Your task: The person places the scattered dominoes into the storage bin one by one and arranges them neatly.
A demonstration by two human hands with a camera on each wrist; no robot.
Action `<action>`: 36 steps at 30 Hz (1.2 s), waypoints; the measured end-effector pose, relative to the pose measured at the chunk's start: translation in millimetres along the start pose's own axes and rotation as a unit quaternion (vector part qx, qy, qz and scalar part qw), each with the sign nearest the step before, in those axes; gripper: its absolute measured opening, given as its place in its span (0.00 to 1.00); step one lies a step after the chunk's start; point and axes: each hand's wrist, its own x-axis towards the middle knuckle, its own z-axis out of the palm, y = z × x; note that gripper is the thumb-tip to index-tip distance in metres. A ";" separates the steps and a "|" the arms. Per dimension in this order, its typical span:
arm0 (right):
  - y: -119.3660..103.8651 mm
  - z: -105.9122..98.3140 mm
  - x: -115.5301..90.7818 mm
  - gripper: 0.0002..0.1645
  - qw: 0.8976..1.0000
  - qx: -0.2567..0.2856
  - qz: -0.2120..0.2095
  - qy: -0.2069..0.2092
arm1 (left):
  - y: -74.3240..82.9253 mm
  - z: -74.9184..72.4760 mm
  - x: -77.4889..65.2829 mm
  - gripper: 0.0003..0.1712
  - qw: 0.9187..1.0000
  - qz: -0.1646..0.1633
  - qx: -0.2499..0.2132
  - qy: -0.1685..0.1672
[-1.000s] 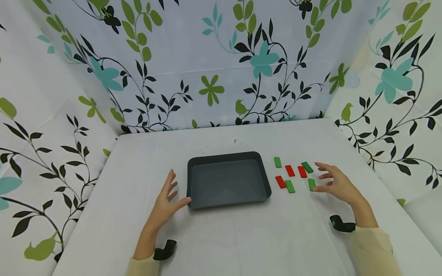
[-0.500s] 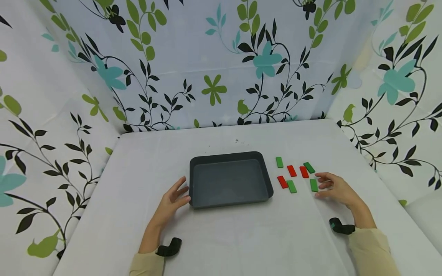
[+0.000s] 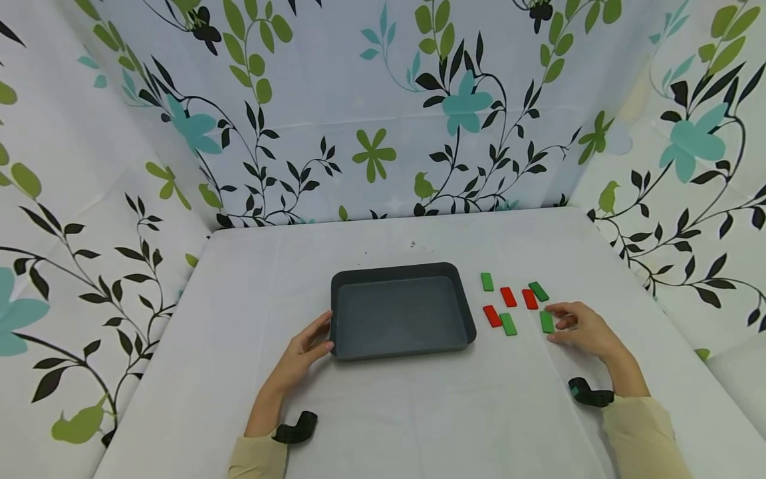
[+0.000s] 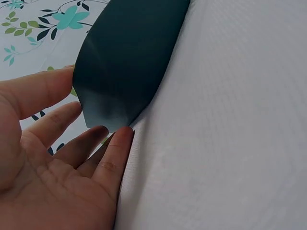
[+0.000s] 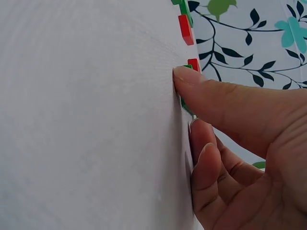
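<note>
My left hand (image 3: 297,359) touches the left end of a dark grey rectangular tray (image 3: 403,316), its thumb near the front corner. In the left wrist view the fingertips (image 4: 125,134) meet the tray's end wall, fingers only slightly bent. On the right, my right hand (image 3: 589,330) is at a small green tile (image 3: 547,322) lying on the table, with thumb and forefinger at its two ends. The thumb partly hides this tile in the right wrist view, so firm contact is unclear. The other fingers of that hand are loosely bent.
Between the tray and my right hand lie more flat tiles: three red, including one red tile (image 3: 508,297), and three green, including one green tile (image 3: 487,281). A white cloth covers the table (image 3: 383,412). Leaf-patterned curtains (image 3: 323,93) border its back and sides.
My left hand has moved right and its fingers have drawn in against the tray's end. The right hand's thumb and forefinger have come closer together around the green tile.
</note>
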 end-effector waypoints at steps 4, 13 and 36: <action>-1.9 0.5 -0.6 0.33 1.000 -0.002 -0.001 0.009 | -0.3 0.4 0.0 0.38 1.000 -0.005 0.000 -0.001; -8.2 1.7 -1.3 0.34 1.000 0.000 0.006 0.020 | 0.4 0.6 -1.5 0.39 1.000 -0.014 0.000 0.001; -88.9 3.5 13.9 0.32 0.983 0.136 -0.078 0.092 | 0.8 -0.2 0.0 0.39 1.000 -0.014 0.003 -0.002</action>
